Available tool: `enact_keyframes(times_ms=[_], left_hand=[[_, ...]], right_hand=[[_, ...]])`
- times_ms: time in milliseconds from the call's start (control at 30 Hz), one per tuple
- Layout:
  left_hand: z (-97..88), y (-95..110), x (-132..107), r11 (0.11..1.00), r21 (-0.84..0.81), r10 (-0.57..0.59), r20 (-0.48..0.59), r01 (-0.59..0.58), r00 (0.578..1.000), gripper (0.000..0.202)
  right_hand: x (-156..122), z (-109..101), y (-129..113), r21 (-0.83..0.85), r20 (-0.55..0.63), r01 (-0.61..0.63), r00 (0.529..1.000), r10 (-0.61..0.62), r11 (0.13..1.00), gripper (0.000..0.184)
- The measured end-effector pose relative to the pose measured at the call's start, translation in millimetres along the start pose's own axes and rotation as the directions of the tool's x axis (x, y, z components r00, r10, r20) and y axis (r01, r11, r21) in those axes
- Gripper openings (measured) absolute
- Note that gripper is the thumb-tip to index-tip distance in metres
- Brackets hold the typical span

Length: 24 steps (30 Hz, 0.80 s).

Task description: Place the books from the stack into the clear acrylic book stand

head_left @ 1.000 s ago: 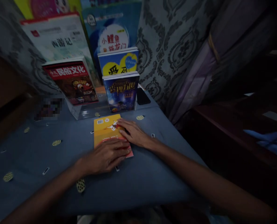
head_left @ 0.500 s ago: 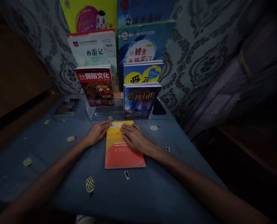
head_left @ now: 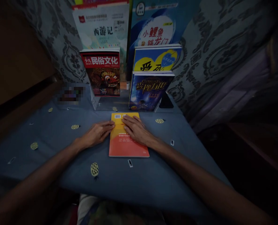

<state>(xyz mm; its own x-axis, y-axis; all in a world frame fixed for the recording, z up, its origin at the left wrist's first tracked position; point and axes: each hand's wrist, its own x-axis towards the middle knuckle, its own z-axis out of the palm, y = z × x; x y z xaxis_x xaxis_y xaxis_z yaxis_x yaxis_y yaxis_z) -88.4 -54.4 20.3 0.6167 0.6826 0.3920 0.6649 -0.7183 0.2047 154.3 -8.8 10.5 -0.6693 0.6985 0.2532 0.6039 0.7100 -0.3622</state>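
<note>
A yellow-to-red book (head_left: pixel 129 150) lies flat on the blue patterned tablecloth, barcode at its far end. My right hand (head_left: pixel 137 129) rests palm down across its upper right part, fingers stretched out over the cover. At the book's left edge is my left hand (head_left: pixel 99 133), its fingers extended and their tips touching the edge. Just beyond the book, a clear display stand (head_left: pixel 95 102) holds a red-and-dark book (head_left: pixel 102 76) on the left and a blue-purple book (head_left: pixel 149 90) on the right.
Behind these stand a yellow-and-blue book (head_left: pixel 157 59), a pale book (head_left: pixel 101 29) and a teal book (head_left: pixel 159 28), upright against patterned wallpaper. A dark flat object (head_left: pixel 166 101) lies right of the stand. A pixelated item (head_left: pixel 70 94) is at the far left. Brown furniture (head_left: pixel 17 62) borders the left.
The view has tilted down and shifted slightly left. My left hand has slid a little nearer along the book's left edge. My right hand stays on the cover.
</note>
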Motion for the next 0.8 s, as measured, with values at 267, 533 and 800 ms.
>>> enact_keyframes(times_ms=[267, 533, 800], left_hand=[[-7.9, 46.1, -28.1, 0.998, -0.011, 0.069, 0.001, -0.069, 0.998, 0.031], [-10.3, 81.8, -50.8, 0.995, -0.046, 0.093, 0.006, -0.093, 0.996, 0.039], [5.7, 89.0, -60.8, 0.997, 0.070, -0.038, 0.015, 0.037, 0.999, 0.058]], right_hand=[[-0.1, 2.6, 1.2, 0.000, -0.023, 0.018, 1.000, -0.018, 1.000, 0.042], [-1.8, 4.6, 2.2, -0.011, -0.022, -0.045, 0.999, 0.045, 0.999, 0.043], [-2.3, 4.4, 4.8, -0.051, -0.044, -0.111, 0.993, 0.109, 0.992, 0.047]])
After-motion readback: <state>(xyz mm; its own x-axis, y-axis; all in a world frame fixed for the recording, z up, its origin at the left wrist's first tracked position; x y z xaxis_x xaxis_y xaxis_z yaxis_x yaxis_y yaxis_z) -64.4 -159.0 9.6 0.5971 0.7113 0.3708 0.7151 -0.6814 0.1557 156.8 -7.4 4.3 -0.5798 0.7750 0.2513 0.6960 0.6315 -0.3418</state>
